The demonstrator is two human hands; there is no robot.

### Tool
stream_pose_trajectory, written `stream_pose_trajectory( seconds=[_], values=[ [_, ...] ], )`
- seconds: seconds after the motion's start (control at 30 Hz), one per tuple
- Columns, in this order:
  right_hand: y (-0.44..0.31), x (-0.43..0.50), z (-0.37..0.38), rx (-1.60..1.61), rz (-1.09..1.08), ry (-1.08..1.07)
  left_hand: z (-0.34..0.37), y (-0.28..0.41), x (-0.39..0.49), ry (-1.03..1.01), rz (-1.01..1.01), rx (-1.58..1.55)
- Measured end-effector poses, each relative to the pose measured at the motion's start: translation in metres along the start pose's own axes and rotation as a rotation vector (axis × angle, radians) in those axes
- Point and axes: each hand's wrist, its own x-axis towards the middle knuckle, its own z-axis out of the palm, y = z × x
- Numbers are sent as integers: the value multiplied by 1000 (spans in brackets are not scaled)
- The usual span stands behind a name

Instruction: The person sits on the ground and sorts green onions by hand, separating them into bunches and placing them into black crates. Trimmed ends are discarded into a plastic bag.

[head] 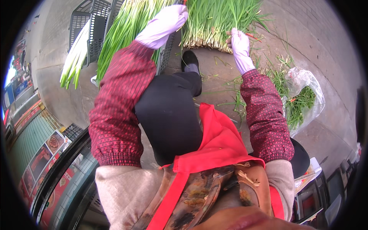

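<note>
My left hand point(169, 24), in a pale lilac glove, is curled at the left edge of a large pile of garlic chives point(211, 27). Its fingers face away, so what they hold is hidden; a thin green strand hangs just below. A small orange-red thing shows at its fingertips. At the pile's near right corner, my right hand point(240, 47) pinches a light green chive stalk point(234, 14) that points away from me. The pile lies on the ground with its pale root ends towards me. Long green onions point(123, 43) fill a grey plastic crate beside my left forearm.
White-stemmed leeks point(75, 54) lean from another grey crate point(97, 31) at far left. A clear plastic bag point(318, 83) holding green trimmings stands at right. Loose trimmings point(238, 102) litter the paving. My shoe point(189, 59) is close to the chive pile.
</note>
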Motion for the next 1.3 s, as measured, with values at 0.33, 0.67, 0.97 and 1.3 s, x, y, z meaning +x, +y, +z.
stream_pose_trajectory(
  seconds=[0.33, 0.67, 0.97, 1.3],
  values=[
    [-8, -21, 20, -124, -347, -29, 85, -160, 89, 226, -122, -161],
    [40, -11, 81, -282, 29, -407, 88, -168, 93, 53, -304, -288],
    [44, 4, 68, 123, 183, -325, 63, -151, 71, 134, -221, -374],
    [35, 10, 90, 450, 329, -506, 71, -138, 64, 102, -258, -532]
  ],
)
